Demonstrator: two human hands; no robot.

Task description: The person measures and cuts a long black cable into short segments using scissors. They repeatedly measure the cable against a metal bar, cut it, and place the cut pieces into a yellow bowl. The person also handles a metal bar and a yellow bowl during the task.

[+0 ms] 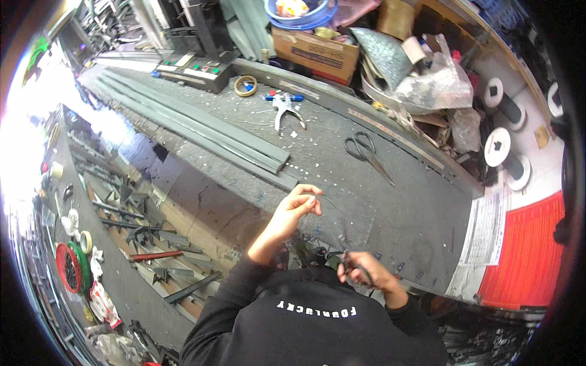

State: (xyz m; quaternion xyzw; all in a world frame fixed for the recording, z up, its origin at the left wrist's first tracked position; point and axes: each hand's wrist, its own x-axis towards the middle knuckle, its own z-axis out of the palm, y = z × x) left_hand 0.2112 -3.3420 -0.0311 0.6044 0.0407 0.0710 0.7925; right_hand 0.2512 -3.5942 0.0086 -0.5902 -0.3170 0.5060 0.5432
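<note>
In the head view, the hands are apart. The left hand (292,215) pinches a thin dark strand (330,198) at its fingertips. The right hand (377,273), nearer the body, is clamped on dark-handled scissors (347,261); their blades are too blurred to tell whether they are spread. Beyond both hands lie larger scissors (365,150), with grey strips (210,131) beyond and left of the left hand.

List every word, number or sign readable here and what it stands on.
Exact wording withheld.
Black fabric sweatshirt: white capital letters, upside down, readable.
Brown rectangular cardboard box: dark characters, upside down, partly readable.
White paper sheet: small print, too blurred to read.
Red paper sheet: faint rows, too small to read.
Other marks: unreadable.
</note>
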